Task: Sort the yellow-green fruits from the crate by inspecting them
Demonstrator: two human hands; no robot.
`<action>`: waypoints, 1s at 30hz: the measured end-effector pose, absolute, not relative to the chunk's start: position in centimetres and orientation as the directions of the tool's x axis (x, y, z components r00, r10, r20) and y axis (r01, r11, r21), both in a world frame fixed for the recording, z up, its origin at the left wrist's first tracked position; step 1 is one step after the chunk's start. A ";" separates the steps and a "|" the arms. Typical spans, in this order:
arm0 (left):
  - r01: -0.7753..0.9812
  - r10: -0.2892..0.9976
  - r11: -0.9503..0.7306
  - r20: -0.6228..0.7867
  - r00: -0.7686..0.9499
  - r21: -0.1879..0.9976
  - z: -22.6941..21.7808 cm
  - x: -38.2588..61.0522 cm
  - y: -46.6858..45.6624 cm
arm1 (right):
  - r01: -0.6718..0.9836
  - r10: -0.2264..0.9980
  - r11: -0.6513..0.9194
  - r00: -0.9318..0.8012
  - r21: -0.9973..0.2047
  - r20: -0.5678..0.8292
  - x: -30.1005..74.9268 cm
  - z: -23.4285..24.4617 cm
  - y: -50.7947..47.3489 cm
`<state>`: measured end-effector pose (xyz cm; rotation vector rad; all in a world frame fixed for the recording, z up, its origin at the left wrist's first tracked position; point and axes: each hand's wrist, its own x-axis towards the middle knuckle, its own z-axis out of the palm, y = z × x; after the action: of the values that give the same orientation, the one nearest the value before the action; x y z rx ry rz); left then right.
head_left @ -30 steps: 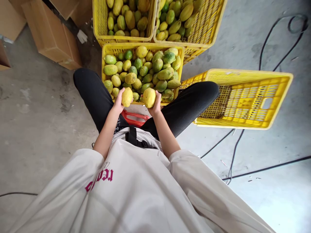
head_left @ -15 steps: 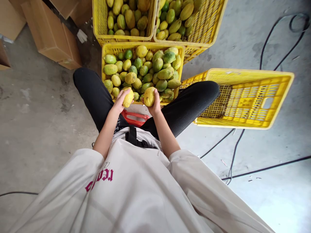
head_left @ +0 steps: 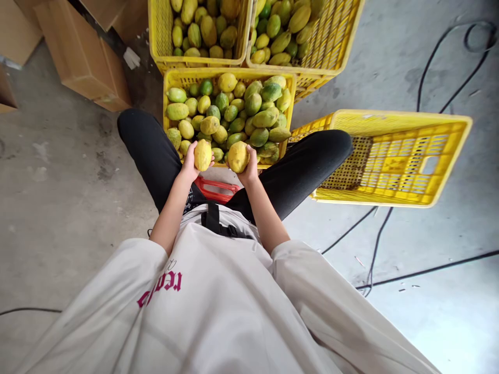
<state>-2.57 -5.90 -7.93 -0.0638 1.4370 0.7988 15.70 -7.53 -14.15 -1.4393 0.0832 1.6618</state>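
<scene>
My left hand is closed around a yellow lemon, with its fingertips showing on the far side. In my right hand I grip a second, rounder yellow lemon that has some brownish marks. Both hands are side by side over the near edge of a yellow plastic crate, between my knees. Heaped in that crate are several green and yellow lemons of differing sizes, some long, some round.
Two more yellow crates with fruit stand behind. At right, another yellow crate leans open beside my knee. Cardboard boxes lie at upper left. Black cables cross the floor. Something red shows between my legs.
The lemon in my left hand has turned to stand more upright, and my thumb has shifted to its side. The right-hand lemon has rotated slightly and moved a little left and down.
</scene>
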 end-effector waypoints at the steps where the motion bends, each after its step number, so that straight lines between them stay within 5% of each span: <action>1: -0.514 0.448 0.749 -0.891 -0.071 0.418 -7.9 -2.6 -5.9 | -0.638 0.581 -0.594 0.082 -0.490 -0.810 15.7 -14.2 -7.6; 13: -0.524 0.502 0.700 -0.856 -0.121 0.485 -9.1 -2.5 -6.3 | -0.673 0.625 -0.553 0.056 -0.492 -0.779 15.6 -13.8 -7.6; 30: -0.516 0.446 0.746 -0.891 -0.082 0.421 -8.0 -2.2 -5.9 | -0.669 0.611 -0.564 0.055 -0.484 -0.790 15.8 -14.3 -7.5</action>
<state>-2.21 -5.95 -7.99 -0.0607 1.4474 0.7981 15.76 -7.49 -14.32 -1.3677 0.0638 1.6862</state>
